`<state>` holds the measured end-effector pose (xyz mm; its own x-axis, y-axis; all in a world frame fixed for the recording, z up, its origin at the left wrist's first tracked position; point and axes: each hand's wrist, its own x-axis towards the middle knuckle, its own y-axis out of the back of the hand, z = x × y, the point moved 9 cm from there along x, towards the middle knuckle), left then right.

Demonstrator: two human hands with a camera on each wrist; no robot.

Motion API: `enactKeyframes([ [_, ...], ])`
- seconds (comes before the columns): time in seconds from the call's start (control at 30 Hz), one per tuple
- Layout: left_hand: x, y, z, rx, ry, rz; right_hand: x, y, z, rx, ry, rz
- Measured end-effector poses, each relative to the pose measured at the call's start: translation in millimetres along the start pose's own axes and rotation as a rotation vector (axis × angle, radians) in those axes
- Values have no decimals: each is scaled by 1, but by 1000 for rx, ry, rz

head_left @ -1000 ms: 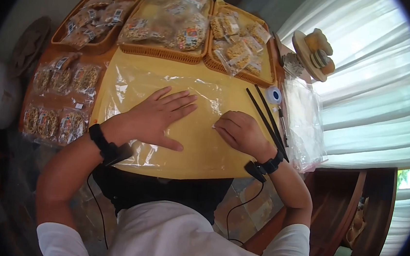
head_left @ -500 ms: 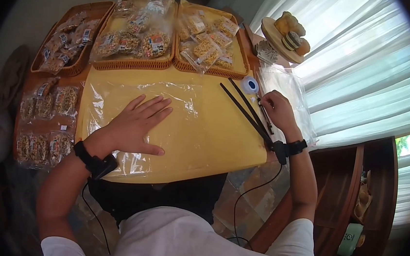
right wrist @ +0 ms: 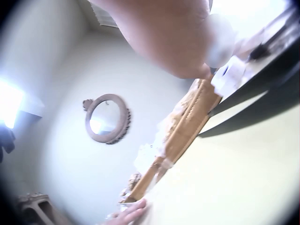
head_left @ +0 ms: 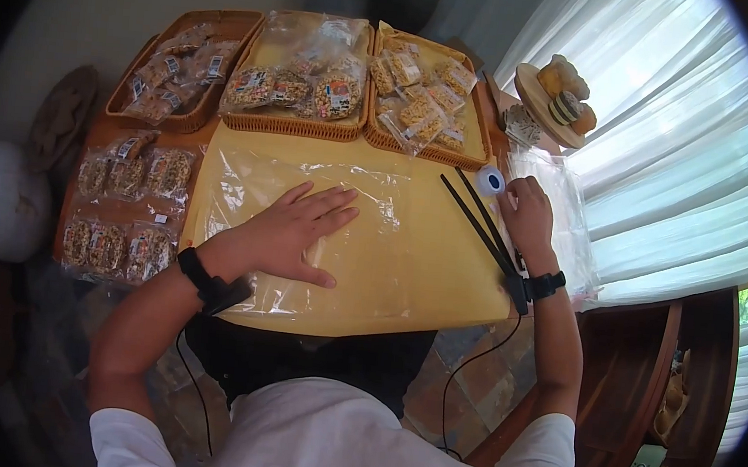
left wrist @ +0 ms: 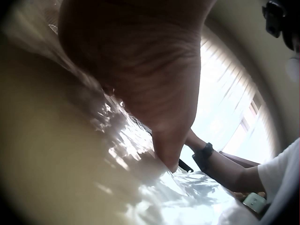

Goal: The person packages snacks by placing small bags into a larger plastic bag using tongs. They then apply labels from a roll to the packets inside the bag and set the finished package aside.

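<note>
My left hand [head_left: 303,232] lies flat, fingers spread, on a large clear plastic bag [head_left: 361,277] on the yellow table cover. In the left wrist view its thumb [left wrist: 166,152] rests on the shiny plastic. At the table's right edge my right hand [head_left: 528,216] has bent fingers beside a small white roll with a blue centre [head_left: 490,180]. A blurred white round thing [right wrist: 221,42] shows against that hand in the right wrist view; whether the fingers grip it, I cannot tell. Two long black strips [head_left: 480,221] lie left of the right hand.
Three wicker baskets [head_left: 294,126] of bagged snacks line the back. More packed snacks [head_left: 119,247] lie on the left. A stack of clear bags [head_left: 575,224] is right of my right hand. Behind it stands a wooden board with bread-shaped pieces [head_left: 545,106]. Curtains [head_left: 682,171] hang beyond.
My right hand has moved from above the plastic bag to the table's right edge, first over a slim dark tool, then up beside the roll. The left hand stays flat on the bag.
</note>
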<state>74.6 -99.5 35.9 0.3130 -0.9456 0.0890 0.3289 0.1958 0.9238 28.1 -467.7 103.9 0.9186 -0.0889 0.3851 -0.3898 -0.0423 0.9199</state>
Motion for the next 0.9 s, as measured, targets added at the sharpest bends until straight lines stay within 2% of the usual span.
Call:
enactKeyframes([
  [0.03,0,3,3,-14,-24,16,0,9,-7,64,-25,87],
  [0.1,-2,9,10,-11,-41,28,3,22,-52,147,-42,77],
  [0.17,-3,12,21,-15,-64,29,2,14,-104,331,83,-62],
  [0.2,-3,14,25,3,-80,24,3,5,-117,339,82,-60],
  [0.27,-10,17,28,31,-83,20,8,-7,-161,386,351,16],
  [0.3,-15,18,30,32,-76,33,12,-20,-172,389,357,24],
  [0.37,-17,22,40,35,-103,52,12,-27,-189,280,497,157],
  [0.4,-25,25,39,28,-65,31,13,-30,-190,261,479,163],
  [0.47,-44,30,42,24,-46,9,21,-63,-181,283,320,-175],
  [0.5,-55,32,35,50,42,6,23,-54,-177,273,308,-168],
  [0.53,-68,34,29,76,134,4,22,-58,-171,382,204,-367],
  [0.57,-80,38,32,76,126,4,17,-66,-165,492,99,-568],
  [0.6,-94,47,29,106,188,46,10,-52,-156,612,117,-468],
  [0.67,-122,57,28,132,251,91,-11,-39,-110,890,-78,-430],
  [0.7,-138,65,26,117,311,172,-28,-19,-83,1172,-407,-504],
  [0.73,-153,68,23,98,374,252,-40,1,-43,1185,-436,-385],
  [0.77,-162,64,26,89,382,256,-54,19,6,1178,-566,-260],
  [0.8,-172,61,25,56,430,279,-68,43,49,1036,-637,-252],
  [0.9,-182,43,23,-18,470,304,-120,80,176,995,-929,-31],
])
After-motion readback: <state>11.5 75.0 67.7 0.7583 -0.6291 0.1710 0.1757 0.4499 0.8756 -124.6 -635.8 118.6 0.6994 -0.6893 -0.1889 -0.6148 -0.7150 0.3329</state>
